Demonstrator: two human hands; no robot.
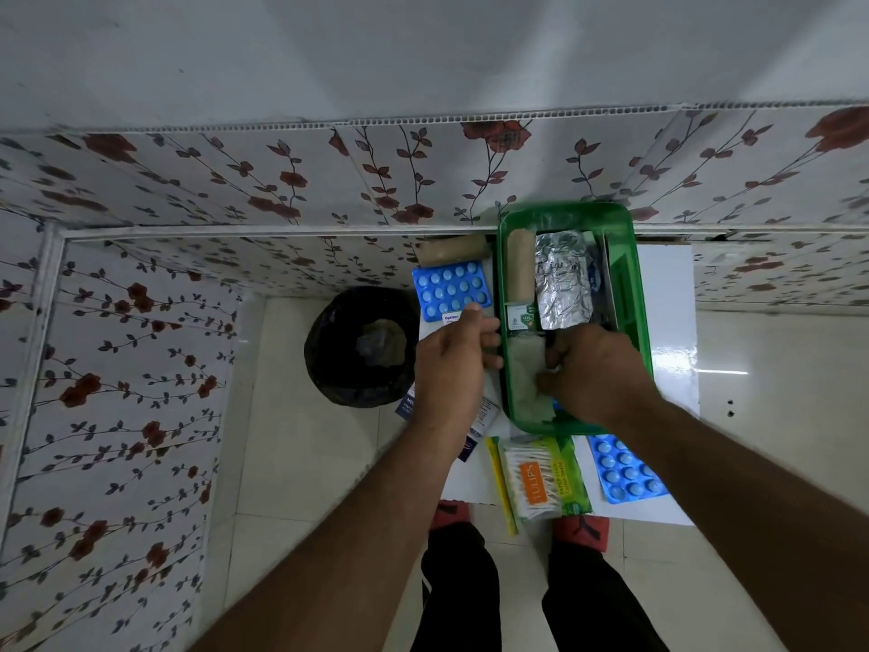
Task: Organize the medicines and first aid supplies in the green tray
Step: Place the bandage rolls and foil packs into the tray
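"TULIPS" printed on swab pack (541, 480); white table (667, 284), floral walls; left hand (454, 364) curled at green tray (642, 331) edge, right hand (597, 374) fingers curled inside, grip unclear.

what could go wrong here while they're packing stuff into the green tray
1. The green tray sits on a small white table; the left hand steadies its rim, but a push by the right hand could slide it.
2. The cotton swab pack overhangs the table's near edge and might fall.
3. The blue blister pack lies under the right forearm and could be swept off.
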